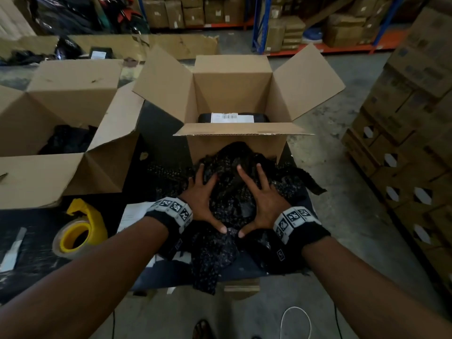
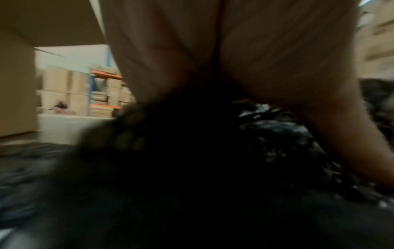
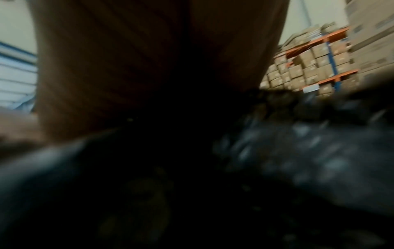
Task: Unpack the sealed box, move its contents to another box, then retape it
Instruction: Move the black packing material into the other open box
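1. On the dark table [image 1: 151, 123] we press our left hand [image 1: 201, 195] and right hand [image 1: 265, 196] flat, fingers spread, on a heap of black wrap [image 1: 230, 199]; neither grasps it.
2. Just behind the heap stands an open box [image 1: 232, 84] holding a black parcel [image 1: 231, 117] with a white label.
3. To the left sits a second box [image 1: 71, 94] with dark contents; near it lies a tape roll [image 1: 78, 231].
4. Both wrist views are blurred: palm over wrap.
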`<action>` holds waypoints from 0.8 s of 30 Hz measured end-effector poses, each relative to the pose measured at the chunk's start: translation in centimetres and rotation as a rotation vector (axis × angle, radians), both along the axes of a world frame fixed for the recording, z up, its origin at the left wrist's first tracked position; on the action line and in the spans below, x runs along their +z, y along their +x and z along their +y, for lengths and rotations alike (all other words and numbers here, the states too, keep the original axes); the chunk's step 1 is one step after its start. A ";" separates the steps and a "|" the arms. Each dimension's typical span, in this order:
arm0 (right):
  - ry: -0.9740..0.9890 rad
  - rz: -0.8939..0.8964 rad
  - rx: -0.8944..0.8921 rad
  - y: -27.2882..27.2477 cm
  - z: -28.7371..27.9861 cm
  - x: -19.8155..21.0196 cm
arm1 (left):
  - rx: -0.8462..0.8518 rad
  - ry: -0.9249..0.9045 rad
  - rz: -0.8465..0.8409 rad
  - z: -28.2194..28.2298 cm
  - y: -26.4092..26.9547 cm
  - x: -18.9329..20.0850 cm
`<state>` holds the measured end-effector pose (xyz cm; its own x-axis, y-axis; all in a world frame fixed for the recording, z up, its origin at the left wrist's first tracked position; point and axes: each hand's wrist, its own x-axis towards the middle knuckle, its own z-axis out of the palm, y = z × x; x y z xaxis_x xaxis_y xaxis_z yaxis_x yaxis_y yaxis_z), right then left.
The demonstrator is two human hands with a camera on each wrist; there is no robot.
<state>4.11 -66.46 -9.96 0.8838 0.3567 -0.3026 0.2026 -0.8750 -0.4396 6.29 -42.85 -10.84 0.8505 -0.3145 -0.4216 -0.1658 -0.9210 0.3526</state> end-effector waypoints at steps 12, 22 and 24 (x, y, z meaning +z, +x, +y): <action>-0.157 -0.113 -0.085 -0.5 1.2 -0.4 | 0.159 0.070 -0.168 -1.2 -2.1 0.6; -0.272 -0.256 -0.014 -0.4 1.0 2.5 | 0.203 0.174 -0.497 -1.9 -3.6 7.0; -0.269 -0.203 0.019 0.1 1.0 2.3 | 0.074 0.107 -0.577 -2.0 -3.4 6.8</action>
